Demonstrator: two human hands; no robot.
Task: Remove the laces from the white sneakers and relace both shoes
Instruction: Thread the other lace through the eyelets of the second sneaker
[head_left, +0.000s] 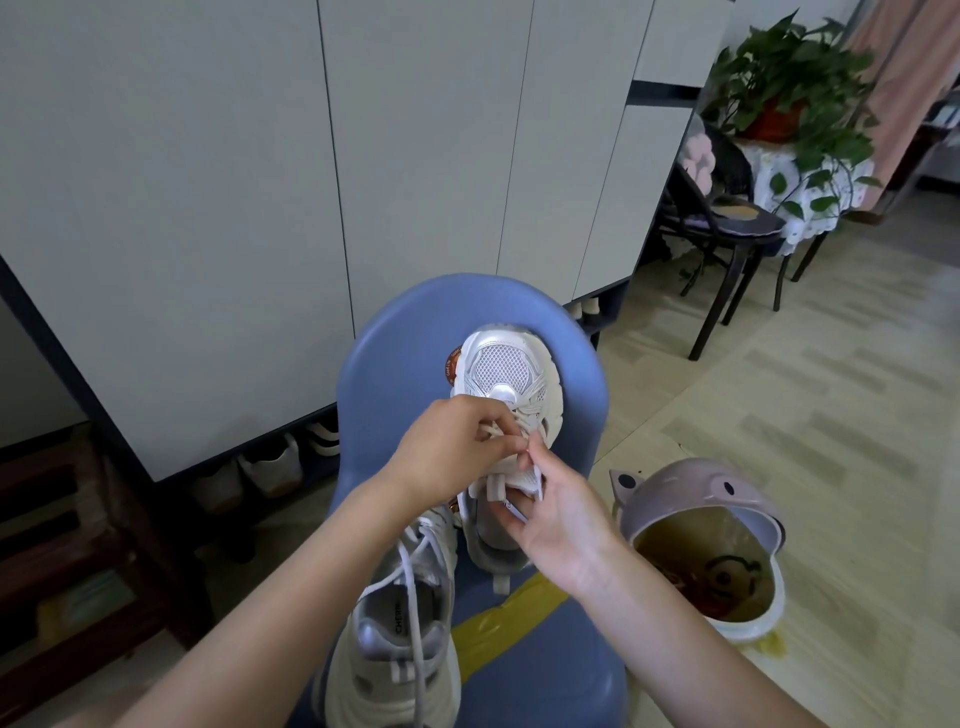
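Note:
Two white sneakers rest on a blue plastic chair (395, 343). The far sneaker (504, 369) stands with its toe pointing away from me, its heel near my right wrist. My left hand (452, 447) pinches its lace over the eyelets. My right hand (550, 514) pinches the same white lace (535, 467) beside the tongue. The near sneaker (395, 639) lies toward me, with a loose white lace (410, 582) trailing over its opening.
A pink lidded bin (696, 535) stands on the floor right of the chair. A tall white cabinet (260, 182) with shoes beneath it fills the left. A dark chair (727, 228) and potted plant (789, 88) sit at the back right. Yellow tape (498, 629) crosses the seat.

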